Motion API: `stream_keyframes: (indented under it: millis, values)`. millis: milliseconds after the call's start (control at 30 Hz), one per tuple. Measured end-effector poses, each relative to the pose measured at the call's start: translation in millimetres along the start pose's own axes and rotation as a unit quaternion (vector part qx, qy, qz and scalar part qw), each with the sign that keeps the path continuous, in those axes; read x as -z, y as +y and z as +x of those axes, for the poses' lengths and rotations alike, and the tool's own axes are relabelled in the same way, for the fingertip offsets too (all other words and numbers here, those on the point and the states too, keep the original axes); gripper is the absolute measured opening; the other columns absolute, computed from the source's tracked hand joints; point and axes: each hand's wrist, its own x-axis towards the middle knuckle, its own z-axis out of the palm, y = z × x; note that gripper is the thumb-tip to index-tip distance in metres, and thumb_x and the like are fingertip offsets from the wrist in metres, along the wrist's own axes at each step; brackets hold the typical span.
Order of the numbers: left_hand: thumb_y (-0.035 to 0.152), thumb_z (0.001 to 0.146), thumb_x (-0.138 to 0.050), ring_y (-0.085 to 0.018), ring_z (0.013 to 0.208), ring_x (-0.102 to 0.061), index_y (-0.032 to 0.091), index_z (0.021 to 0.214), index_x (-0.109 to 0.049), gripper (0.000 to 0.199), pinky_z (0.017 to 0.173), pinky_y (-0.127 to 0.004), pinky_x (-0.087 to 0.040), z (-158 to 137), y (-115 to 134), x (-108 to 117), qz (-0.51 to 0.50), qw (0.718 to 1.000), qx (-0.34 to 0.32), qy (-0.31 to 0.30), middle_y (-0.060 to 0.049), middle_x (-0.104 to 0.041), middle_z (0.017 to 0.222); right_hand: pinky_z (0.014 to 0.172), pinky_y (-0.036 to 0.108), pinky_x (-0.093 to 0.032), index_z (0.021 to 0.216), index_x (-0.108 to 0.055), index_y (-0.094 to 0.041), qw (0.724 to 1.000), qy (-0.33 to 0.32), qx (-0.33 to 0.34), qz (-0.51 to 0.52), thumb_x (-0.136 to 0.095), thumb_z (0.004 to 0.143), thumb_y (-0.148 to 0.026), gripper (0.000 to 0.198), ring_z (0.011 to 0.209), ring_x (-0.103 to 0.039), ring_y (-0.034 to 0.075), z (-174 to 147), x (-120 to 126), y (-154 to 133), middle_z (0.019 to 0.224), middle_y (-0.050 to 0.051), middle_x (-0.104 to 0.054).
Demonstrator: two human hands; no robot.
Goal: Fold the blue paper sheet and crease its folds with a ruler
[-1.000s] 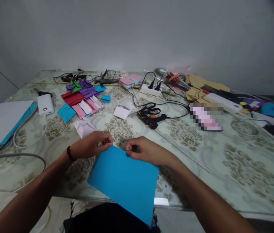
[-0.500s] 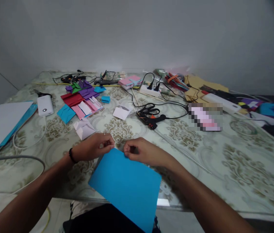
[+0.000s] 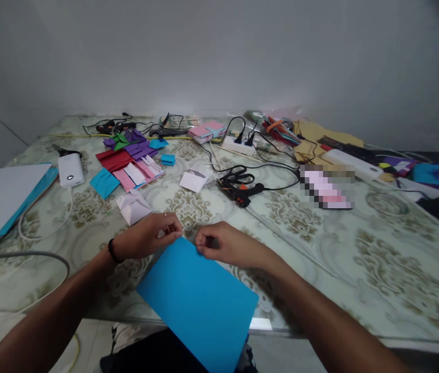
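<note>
A flat sheet of blue paper [image 3: 199, 305] hangs tilted over the table's front edge, its lower corner above my lap. My left hand [image 3: 159, 233] pinches its top corner between thumb and fingers. Close by, my right hand [image 3: 225, 243] has its fingers curled and pinched on the upper edge, just right of that corner. Beyond my left hand lies a folded pale paper piece [image 3: 133, 204], and a small white envelope [image 3: 194, 180] is farther back. A black glue gun [image 3: 242, 192] rests beyond my right hand.
Folded coloured papers [image 3: 126, 163] cover the back left. A white power bank [image 3: 70, 170] with a cable and a paper stack [image 3: 5, 197] lie at left. Behind are a power strip [image 3: 238, 145] and black cords. A thin stick [image 3: 293, 243] lies at right.
The blue sheet has shifted slightly left, and its face has turned a little. Both hands keep their pinch, with the right hand marginally farther left.
</note>
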Motion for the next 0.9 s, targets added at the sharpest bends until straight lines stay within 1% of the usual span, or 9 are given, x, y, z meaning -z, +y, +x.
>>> stream_keyframes:
  millis: [100, 233, 400, 500, 667, 900]
  values:
    - [0.023, 0.099, -0.055, -0.013, 0.079, -0.06, 0.018, 0.09, -0.063, 0.013, 0.074, -0.024, -0.045, 0.7, -0.7, -0.5, -0.011, 1.0, 0.004, 0.006, -0.001, -0.066, 0.088, 0.06, 0.023, -0.041, 0.083, -0.068, -0.017, 1.0, 0.0, 0.004, 0.0, -0.063, 0.08, -0.016, 0.006, 0.063, -0.056, 0.013, 0.5, -0.4, 0.4, 0.072, -0.001, -0.066]
    - [0.024, 0.098, -0.056, -0.014, 0.079, -0.059, 0.017, 0.09, -0.063, 0.013, 0.074, -0.025, -0.044, 1.5, -0.6, -3.6, -0.013, 1.0, 0.007, -0.006, -0.001, -0.066, 0.086, 0.057, 0.022, -0.039, 0.083, -0.068, -0.017, 1.0, 0.005, 0.003, -0.002, -0.064, 0.082, -0.018, 0.004, 0.06, -0.054, 0.012, 1.4, -1.7, 0.9, 0.069, -0.002, -0.063]
    - [0.027, 0.098, -0.056, -0.014, 0.076, -0.059, 0.017, 0.091, -0.064, 0.014, 0.072, -0.025, -0.044, 1.2, -0.5, -5.2, -0.016, 1.0, 0.023, -0.009, -0.001, -0.067, 0.086, 0.056, 0.021, -0.038, 0.081, -0.067, -0.018, 1.0, 0.006, -0.001, 0.001, -0.063, 0.078, -0.013, 0.007, 0.06, -0.053, 0.011, 1.1, -0.5, -1.1, 0.068, -0.003, -0.062]
    - [0.028, 0.098, -0.057, -0.014, 0.076, -0.06, 0.017, 0.092, -0.064, 0.015, 0.071, -0.025, -0.045, 0.7, -1.2, -4.9, -0.02, 0.999, 0.03, -0.007, -0.001, -0.068, 0.086, 0.056, 0.021, -0.039, 0.081, -0.067, -0.018, 1.0, 0.017, -0.005, 0.001, -0.062, 0.079, -0.013, 0.007, 0.06, -0.053, 0.011, 0.9, 0.1, -2.0, 0.068, -0.003, -0.062]
    - [0.025, 0.097, -0.057, -0.014, 0.078, -0.06, 0.017, 0.09, -0.064, 0.013, 0.073, -0.025, -0.045, 1.8, -0.8, -6.6, -0.032, 0.999, 0.021, -0.007, -0.001, -0.067, 0.087, 0.057, 0.023, -0.04, 0.081, -0.068, -0.017, 1.0, 0.028, -0.002, 0.005, -0.063, 0.081, -0.02, 0.005, 0.061, -0.054, 0.012, 1.5, -2.8, -2.6, 0.068, -0.002, -0.063]
    - [0.026, 0.098, -0.057, -0.013, 0.079, -0.061, 0.018, 0.091, -0.064, 0.013, 0.073, -0.023, -0.047, 3.0, 0.2, -6.7, -0.05, 0.998, 0.021, 0.011, -0.001, -0.068, 0.088, 0.062, 0.024, -0.042, 0.08, -0.065, -0.018, 0.998, 0.066, 0.003, 0.017, -0.059, 0.077, -0.016, 0.007, 0.066, -0.055, 0.013, 1.6, -0.6, -1.8, 0.073, -0.001, -0.064]
